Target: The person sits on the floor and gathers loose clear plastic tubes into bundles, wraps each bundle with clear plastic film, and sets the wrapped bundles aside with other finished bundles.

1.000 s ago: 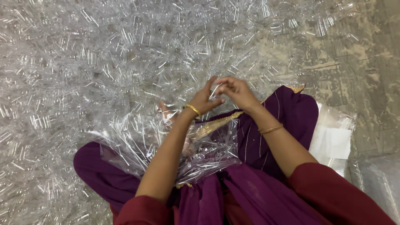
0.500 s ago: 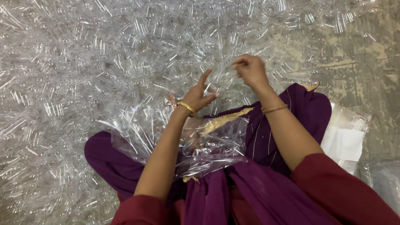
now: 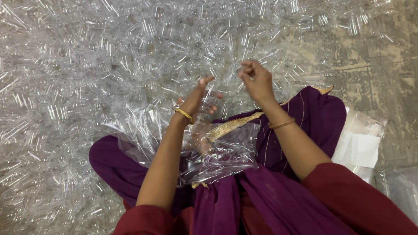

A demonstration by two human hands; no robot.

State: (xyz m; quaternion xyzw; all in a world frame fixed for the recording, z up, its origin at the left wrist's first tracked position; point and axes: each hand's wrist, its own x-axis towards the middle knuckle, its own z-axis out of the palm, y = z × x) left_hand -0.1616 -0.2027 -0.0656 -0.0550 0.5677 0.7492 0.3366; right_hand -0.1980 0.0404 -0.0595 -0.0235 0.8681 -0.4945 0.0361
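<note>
Clear plastic sheet [image 3: 217, 148], crumpled and glossy, draped over the lap near centre, its far edge lifted. Small clear plastic piece [image 3: 242, 69], pinched in the right hand [image 3: 257, 80], held up just right of the open left hand [image 3: 196, 100]. Details too transparent to tell.

Left hand [image 3: 196, 98] raised, palm open, fingers spread | right hand [image 3: 257, 80] lifted beside it, fingers pinched together | both forearms extended forward, bangled wrists apart
</note>
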